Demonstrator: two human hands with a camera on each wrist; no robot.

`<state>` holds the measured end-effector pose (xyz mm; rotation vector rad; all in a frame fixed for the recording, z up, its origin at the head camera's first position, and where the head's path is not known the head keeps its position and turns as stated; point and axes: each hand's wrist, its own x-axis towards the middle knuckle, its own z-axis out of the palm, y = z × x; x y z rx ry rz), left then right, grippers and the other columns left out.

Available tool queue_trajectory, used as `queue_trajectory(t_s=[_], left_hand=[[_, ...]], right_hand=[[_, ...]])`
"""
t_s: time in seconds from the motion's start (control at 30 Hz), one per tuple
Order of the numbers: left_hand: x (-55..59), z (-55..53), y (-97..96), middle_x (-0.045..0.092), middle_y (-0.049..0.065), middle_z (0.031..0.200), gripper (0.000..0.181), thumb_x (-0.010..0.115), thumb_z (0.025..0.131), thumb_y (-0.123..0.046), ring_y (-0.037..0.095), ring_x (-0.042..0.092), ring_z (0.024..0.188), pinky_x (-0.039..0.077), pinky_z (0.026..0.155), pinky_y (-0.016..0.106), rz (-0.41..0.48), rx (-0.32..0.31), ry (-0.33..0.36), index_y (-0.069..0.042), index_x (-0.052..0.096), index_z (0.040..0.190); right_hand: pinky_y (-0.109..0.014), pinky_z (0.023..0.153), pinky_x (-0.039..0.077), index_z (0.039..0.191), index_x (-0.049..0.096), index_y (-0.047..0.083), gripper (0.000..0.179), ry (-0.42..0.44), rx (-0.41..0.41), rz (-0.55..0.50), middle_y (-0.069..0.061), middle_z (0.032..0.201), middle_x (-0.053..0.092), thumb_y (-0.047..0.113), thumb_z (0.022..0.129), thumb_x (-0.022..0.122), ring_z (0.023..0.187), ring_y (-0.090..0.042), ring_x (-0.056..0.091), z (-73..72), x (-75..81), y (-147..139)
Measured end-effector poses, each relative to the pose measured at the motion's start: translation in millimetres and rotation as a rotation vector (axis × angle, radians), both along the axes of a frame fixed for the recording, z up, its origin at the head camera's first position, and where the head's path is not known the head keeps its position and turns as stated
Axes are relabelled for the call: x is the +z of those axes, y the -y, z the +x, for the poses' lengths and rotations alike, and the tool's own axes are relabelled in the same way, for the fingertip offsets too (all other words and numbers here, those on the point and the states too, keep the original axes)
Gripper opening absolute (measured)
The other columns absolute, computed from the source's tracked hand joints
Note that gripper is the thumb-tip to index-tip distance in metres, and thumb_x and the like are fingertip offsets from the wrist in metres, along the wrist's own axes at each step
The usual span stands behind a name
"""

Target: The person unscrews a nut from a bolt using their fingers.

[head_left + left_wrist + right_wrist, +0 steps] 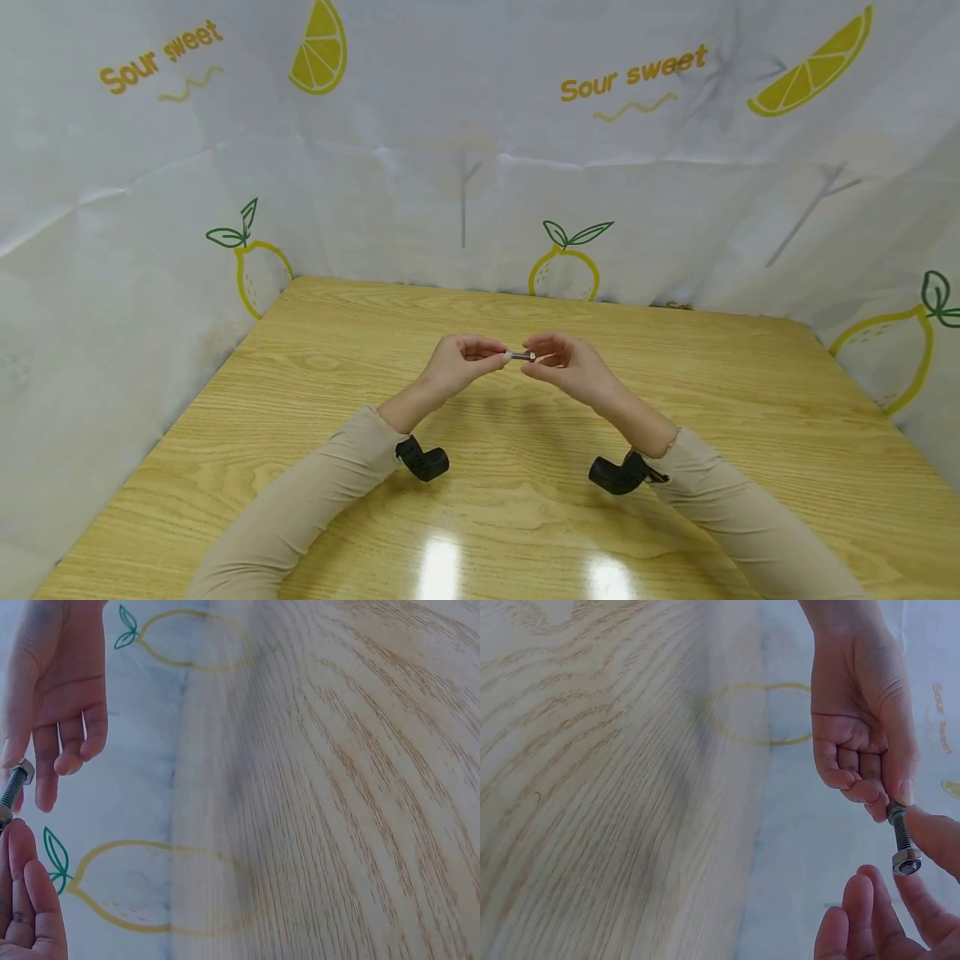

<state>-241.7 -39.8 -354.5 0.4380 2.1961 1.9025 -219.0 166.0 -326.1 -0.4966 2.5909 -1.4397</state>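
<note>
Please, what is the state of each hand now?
Left hand: holding the silver metal threaded bolt by one end.
Right hand: open around the silver metal hexagonal nut; contact unclear.

And here's the bolt (519,356), running rightward from the fingertips of the left hand (452,365), nut (907,862) between thumb and fingers of the right hand (576,368); tabletop (517,517) beneath, backdrop (405,183) beyond!

Yellowish wood-grain table (517,483), two bright reflections (439,568), faint shadows (536,410)
</note>
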Motion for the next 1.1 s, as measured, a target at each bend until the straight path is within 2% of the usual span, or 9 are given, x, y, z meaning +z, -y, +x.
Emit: queue_trajectory(t_s=[0.13, 0.23, 0.4, 0.5, 0.67, 0.8, 0.93, 1.1], left_hand=[[0.3, 0.0, -0.2, 0.069, 0.016, 0.105, 0.025, 0.065, 0.088, -0.016, 0.04, 0.06, 0.106, 0.049, 0.095, 0.045, -0.01, -0.001, -0.007, -0.002, 0.067, 0.109], [0.5, 0.1, -0.3, 0.069, 0.016, 0.104, 0.025, 0.065, 0.088, -0.016, 0.037, 0.062, 0.104, 0.051, 0.094, 0.044, -0.021, 0.004, -0.019, -0.003, 0.067, 0.109], [1.1, 0.6, -0.7, 0.069, 0.016, 0.104, 0.024, 0.065, 0.088, -0.016, 0.035, 0.063, 0.103, 0.051, 0.094, 0.043, -0.02, 0.007, -0.013, -0.003, 0.067, 0.108], [1.4, 0.7, -1.0, 0.068, 0.017, 0.105, 0.024, 0.065, 0.088, -0.016, 0.039, 0.061, 0.105, 0.05, 0.095, 0.045, -0.013, -0.001, -0.006, -0.003, 0.067, 0.109], [1.1, 0.5, -1.3, 0.068, 0.016, 0.105, 0.025, 0.065, 0.088, -0.017, 0.039, 0.06, 0.106, 0.049, 0.095, 0.045, -0.014, -0.003, -0.003, -0.003, 0.067, 0.109], [0.7, 0.0, -1.0, 0.069, 0.016, 0.104, 0.025, 0.065, 0.088, -0.017, 0.04, 0.06, 0.106, 0.049, 0.095, 0.045, -0.015, -0.002, -0.007, -0.003, 0.067, 0.109], [0.9, 0.2, -0.5, 0.069, 0.016, 0.103, 0.024, 0.065, 0.088, -0.016, 0.039, 0.061, 0.105, 0.05, 0.094, 0.045, -0.013, 0.002, -0.012, -0.003, 0.067, 0.108], [1.6, 0.6, -0.2, 0.069, 0.015, 0.103, 0.023, 0.065, 0.088, -0.017, 0.038, 0.061, 0.105, 0.052, 0.091, 0.039, -0.022, 0.008, -0.014, -0.003, 0.068, 0.107]], right_hand=[[-0.047, 0.088, 0.051, 0.124, 0.056, 0.002, 0.04, 0.031, 0.017, 0.016, -0.021, 0.112, 0.064, 0.03, 0.095, 0.055, 0.1, -0.035, 0.061, 0.0, 1.0, -1.3], [-0.048, 0.09, 0.05, 0.12, 0.059, 0.001, 0.038, 0.053, 0.017, 0.019, -0.02, 0.109, 0.067, 0.03, 0.097, 0.051, 0.099, -0.034, 0.062, -0.7, 0.8, -1.4], [-0.04, 0.085, 0.053, 0.114, 0.06, 0.002, 0.027, 0.003, -0.002, 0.002, -0.018, 0.109, 0.064, 0.018, 0.092, 0.059, 0.098, -0.03, 0.062, -1.0, 0.0, -0.1], [-0.036, 0.082, 0.054, 0.116, 0.057, 0.003, 0.029, -0.011, -0.007, -0.008, -0.017, 0.113, 0.061, 0.016, 0.09, 0.063, 0.098, -0.027, 0.062, -1.0, -0.6, -0.2], [-0.044, 0.087, 0.053, 0.126, 0.053, 0.002, 0.041, 0.04, 0.015, 0.004, -0.021, 0.114, 0.062, 0.029, 0.094, 0.056, 0.099, -0.031, 0.062, -1.0, 0.3, -1.4], [-0.045, 0.09, 0.052, 0.122, 0.057, -0.002, 0.042, 0.076, 0.019, -0.002, -0.021, 0.109, 0.065, 0.032, 0.097, 0.05, 0.099, -0.034, 0.062, -1.3, 0.8, -1.6], [-0.046, 0.09, 0.051, 0.119, 0.059, 0.0, 0.033, 0.046, 0.002, -0.008, -0.02, 0.111, 0.064, 0.023, 0.096, 0.054, 0.103, -0.034, 0.061, -0.8, -0.1, -0.8], [-0.037, 0.086, 0.053, 0.118, 0.058, 0.002, 0.031, -0.003, -0.017, -0.005, -0.017, 0.116, 0.061, 0.017, 0.091, 0.062, 0.102, -0.027, 0.061, -1.1, -0.8, 0.2]])
